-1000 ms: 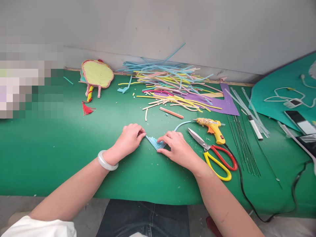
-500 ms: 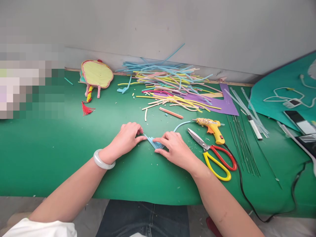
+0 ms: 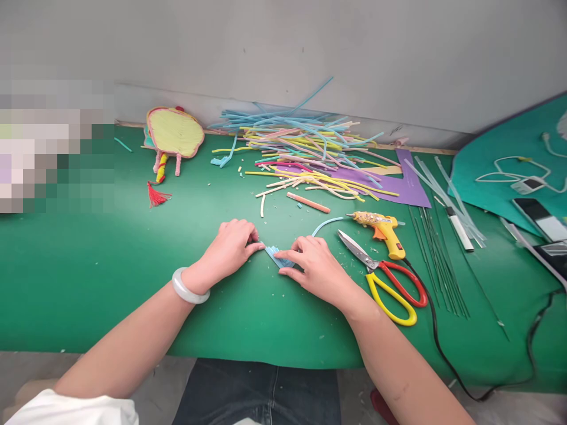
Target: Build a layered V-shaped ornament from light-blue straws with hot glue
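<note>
A small light-blue piece made of strips laid side by side (image 3: pixel 275 256) lies on the green table between my hands. My right hand (image 3: pixel 312 264) grips its right part, thumb and fingers closed on it. At its upper left corner my left hand (image 3: pixel 233 247) pinches the tip of the piece between thumb and forefinger. A loose blue strip (image 3: pixel 326 224) curves out behind my right hand toward the glue gun. The far side of the blue piece is hidden under my right fingers.
Scissors (image 3: pixel 364 254) and a yellow glue gun (image 3: pixel 384 232) lie right of my right hand, its black cord (image 3: pixel 436 330) trailing down. Behind are a pile of coloured strips (image 3: pixel 301 141) and purple sheet (image 3: pixel 410 186). A fan-shaped craft (image 3: pixel 175 133) sits back left; green wires (image 3: pixel 438 260) lie right.
My left hand has shifted very slightly right, nearer the blue piece. My right hand keeps its grip. The whole view has moved a little.
</note>
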A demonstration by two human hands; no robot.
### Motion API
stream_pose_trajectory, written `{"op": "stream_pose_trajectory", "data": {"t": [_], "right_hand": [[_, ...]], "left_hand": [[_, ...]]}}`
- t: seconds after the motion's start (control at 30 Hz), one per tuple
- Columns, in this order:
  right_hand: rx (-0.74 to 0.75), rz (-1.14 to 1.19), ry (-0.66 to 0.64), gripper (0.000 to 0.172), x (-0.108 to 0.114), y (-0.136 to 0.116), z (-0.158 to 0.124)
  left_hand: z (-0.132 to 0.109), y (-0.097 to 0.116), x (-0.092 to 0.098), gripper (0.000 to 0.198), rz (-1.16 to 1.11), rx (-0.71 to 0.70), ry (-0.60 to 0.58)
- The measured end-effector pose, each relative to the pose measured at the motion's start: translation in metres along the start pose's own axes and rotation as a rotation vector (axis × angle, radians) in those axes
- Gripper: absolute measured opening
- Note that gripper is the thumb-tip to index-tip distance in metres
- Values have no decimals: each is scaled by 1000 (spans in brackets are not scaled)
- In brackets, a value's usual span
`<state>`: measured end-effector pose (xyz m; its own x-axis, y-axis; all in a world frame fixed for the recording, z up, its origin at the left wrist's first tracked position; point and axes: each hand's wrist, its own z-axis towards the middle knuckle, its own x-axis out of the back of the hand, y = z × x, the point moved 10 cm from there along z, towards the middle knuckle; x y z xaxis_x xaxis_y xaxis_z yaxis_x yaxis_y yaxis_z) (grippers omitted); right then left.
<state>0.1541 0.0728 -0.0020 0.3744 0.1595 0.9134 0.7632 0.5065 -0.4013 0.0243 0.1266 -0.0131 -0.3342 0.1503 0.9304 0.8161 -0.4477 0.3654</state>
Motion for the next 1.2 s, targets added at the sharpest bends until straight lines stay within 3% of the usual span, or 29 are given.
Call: {"op": "stream_pose_trajectory", "data": {"t": [1.2], "right_hand": [[8,-43,-4,33,2,-4,1]], "left_hand": [[-1,5,1,21,36,10,18]]}}
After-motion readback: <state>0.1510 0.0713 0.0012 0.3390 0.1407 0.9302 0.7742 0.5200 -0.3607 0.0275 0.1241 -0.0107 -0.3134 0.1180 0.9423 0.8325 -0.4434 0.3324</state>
